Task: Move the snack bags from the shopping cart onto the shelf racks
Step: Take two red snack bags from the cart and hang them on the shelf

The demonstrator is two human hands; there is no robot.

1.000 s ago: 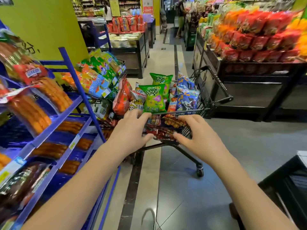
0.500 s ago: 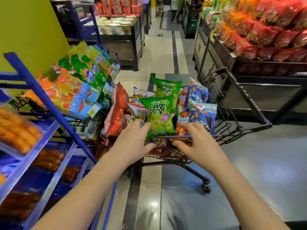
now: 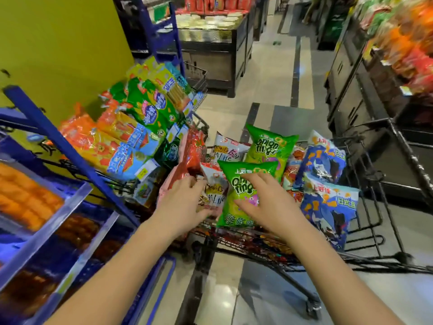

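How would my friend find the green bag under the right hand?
Look in the shopping cart beside the blue rack. Two green bags stand there, one behind the other. It's the front green bag, under the right hand; the rear green bag is untouched.

The near green bag [image 3: 243, 195] is showing "上好佳" along its top and "onion rings" in rounded white letters, with the right hand [image 3: 269, 205] covering part of the lettering. Chinese characters are running along its lower edge, reading roughly "洋葱圈". The far green bag [image 3: 269, 146] is carrying the same "onion rings" lettering in full. The near white bag [image 3: 214, 195], gripped by the left hand [image 3: 182, 202], is displaying "Life", and the far white bag [image 3: 228, 152] is showing "Easy" above "Life". The near blue bag [image 3: 328, 207] and the far blue bag [image 3: 324, 160] are both bearing "上好佳". The blue labels on the shelf packs [image 3: 126, 146] are coming out too blurred to read.
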